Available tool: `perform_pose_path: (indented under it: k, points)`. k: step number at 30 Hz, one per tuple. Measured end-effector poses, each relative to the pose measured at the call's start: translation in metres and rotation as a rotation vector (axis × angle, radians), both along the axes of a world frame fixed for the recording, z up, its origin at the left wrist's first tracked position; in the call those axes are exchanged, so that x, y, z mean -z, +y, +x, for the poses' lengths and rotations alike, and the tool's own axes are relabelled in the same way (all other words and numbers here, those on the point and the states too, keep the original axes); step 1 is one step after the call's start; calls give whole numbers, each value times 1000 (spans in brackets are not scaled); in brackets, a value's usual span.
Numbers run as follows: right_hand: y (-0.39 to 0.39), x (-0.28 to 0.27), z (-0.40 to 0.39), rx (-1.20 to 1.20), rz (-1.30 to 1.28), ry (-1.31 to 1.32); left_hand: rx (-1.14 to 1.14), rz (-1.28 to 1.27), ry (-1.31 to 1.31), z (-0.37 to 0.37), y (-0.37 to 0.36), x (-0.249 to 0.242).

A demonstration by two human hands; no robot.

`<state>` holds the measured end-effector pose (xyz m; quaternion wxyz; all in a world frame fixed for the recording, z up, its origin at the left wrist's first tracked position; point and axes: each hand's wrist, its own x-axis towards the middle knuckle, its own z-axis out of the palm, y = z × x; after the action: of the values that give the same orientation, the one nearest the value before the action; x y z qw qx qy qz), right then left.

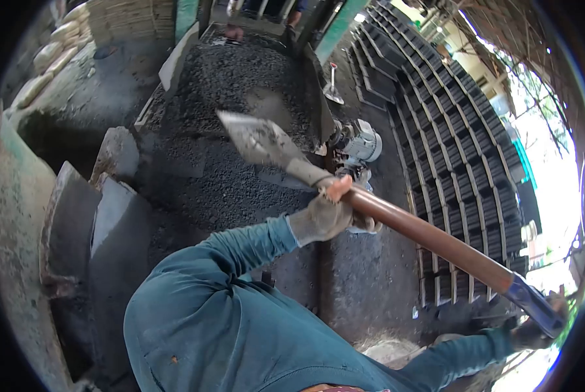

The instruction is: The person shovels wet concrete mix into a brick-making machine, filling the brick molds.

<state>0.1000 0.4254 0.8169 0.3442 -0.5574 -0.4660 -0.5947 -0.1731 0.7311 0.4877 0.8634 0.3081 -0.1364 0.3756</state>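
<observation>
A shovel (429, 238) with a brown shaft slants across the view, its grey blade (256, 138) blurred and raised above dark, crumbly material (221, 189). My left hand (328, 214), in a worn glove with a bare fingertip showing, is closed round the shaft close to the blade. At the lower right, my right hand (542, 323) is closed at the blue D-shaped grip (534, 304); part of that hand is hidden behind the grip and in shadow.
Past the shaft stands a grey motor (361, 140). Stacked racks of dark blocks (456, 157) line the right side. Upright slabs (113, 212) and a low wall (18, 215) stand at left. At the top, another person's hand (234, 32) shows beyond the heap.
</observation>
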Motion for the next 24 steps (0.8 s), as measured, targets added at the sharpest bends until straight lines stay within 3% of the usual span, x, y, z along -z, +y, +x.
perform_pose_path:
  k: [6, 10, 12, 14, 19, 22, 24]
  points:
    - [137, -64, -91, -228, -219, -195, -67, -125, -34, -36, 9, -1]
    - [211, -43, -181, -452, -348, -243, -54, -122, -310, -74, 82, 7]
    - [236, -24, -217, -547, -394, -230, -195, -413, -229, -111, 116, -16]
    - [250, -1, -239, -615, -417, -193, -283, -380, -190, -133, 172, 3]
    - [265, 78, -235, -592, -369, 80, -152, -594, -64, -152, 280, 71]
    - [249, 164, -194, -527, -312, 398, -313, -818, 242, -144, 289, 66]
    - [243, 232, -161, -410, -222, 622, -351, -836, 224, -129, 313, 84]
